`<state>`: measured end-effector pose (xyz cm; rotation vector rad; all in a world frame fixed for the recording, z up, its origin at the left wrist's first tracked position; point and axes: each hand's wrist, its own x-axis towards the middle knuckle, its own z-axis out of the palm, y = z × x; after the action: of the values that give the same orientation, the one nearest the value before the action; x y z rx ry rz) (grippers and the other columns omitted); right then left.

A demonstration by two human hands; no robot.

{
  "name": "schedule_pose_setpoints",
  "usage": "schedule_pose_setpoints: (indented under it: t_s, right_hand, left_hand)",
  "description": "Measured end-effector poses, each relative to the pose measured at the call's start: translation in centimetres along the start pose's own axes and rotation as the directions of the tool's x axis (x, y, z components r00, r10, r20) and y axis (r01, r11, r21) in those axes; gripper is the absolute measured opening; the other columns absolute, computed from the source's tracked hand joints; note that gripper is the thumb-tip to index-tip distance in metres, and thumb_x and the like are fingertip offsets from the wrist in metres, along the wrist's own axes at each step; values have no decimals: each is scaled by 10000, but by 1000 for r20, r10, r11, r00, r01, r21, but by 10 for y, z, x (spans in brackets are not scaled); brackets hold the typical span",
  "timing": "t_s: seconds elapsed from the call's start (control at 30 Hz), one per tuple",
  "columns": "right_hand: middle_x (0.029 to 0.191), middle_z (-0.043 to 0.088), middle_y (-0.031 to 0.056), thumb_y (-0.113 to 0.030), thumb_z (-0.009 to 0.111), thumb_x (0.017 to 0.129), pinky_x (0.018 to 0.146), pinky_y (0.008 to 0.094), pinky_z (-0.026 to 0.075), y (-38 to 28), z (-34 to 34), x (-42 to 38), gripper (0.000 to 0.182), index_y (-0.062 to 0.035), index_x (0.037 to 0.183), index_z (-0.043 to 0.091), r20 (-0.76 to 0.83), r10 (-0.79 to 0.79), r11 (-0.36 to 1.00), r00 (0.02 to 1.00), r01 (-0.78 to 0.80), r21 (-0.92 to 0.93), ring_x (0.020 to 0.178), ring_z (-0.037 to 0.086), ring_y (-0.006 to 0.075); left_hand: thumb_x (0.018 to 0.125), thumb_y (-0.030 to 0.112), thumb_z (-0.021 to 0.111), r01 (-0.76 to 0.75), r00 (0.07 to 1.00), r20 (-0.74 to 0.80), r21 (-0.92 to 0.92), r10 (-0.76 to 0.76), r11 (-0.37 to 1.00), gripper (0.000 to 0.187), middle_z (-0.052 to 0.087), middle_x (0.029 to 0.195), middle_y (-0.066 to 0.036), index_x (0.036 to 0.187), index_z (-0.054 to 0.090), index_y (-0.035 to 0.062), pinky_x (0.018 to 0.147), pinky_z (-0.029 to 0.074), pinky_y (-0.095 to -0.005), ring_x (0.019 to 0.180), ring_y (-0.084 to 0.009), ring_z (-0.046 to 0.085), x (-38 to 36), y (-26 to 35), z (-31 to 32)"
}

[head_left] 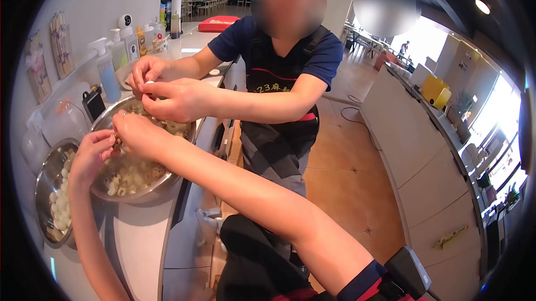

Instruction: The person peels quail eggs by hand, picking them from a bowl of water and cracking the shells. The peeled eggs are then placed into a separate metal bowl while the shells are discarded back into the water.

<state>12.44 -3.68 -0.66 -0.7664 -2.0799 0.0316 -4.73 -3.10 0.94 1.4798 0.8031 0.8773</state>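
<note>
Both hands meet over a big metal bowl (184,133) on the counter (142,239). My left hand (92,156) is curled, and my right hand (137,133) is curled too, fingertips pinching something small between them; I cannot tell what it is. The big bowl holds bits of shell. A smaller bowl (42,181) just beside it holds white peeled eggs (58,209). Across the counter, another person's hands (167,94) pinch a small white egg (148,82) above the big bowl. Bottles (120,49) stand by the wall.
</note>
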Motion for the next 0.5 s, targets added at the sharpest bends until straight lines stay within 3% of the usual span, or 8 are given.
schedule_pose_setpoints:
  t_s: [0.13,0.37,0.5]
  right_hand:
    - [754,500,196,-25,564,657,599,413,426,-1,1,0,234,44,798,392,-20,-87,990,996,85,-114,724,529,350]
    - [813,466,217,6,564,623,650,420,414,-5,4,2,276,52,815,371,-7,62,997,998,-62,-40,769,506,361]
    - [816,464,238,8,551,634,645,426,414,-3,8,-1,267,64,826,374,-76,21,997,997,-27,-78,773,506,379]
  left_hand:
    - [788,103,555,-2,1000,-27,-5,2,1000,197,559,841,-25,944,545,-17,672,464,-225,744,-83,535,-3,3,6]
    - [784,146,575,-1,999,-51,50,4,999,216,568,885,-23,950,556,9,727,437,-221,805,-83,524,-5,5,8]
    - [780,137,574,-2,998,-56,93,7,996,204,572,852,-13,940,562,11,707,428,-215,774,-80,528,-4,6,12]
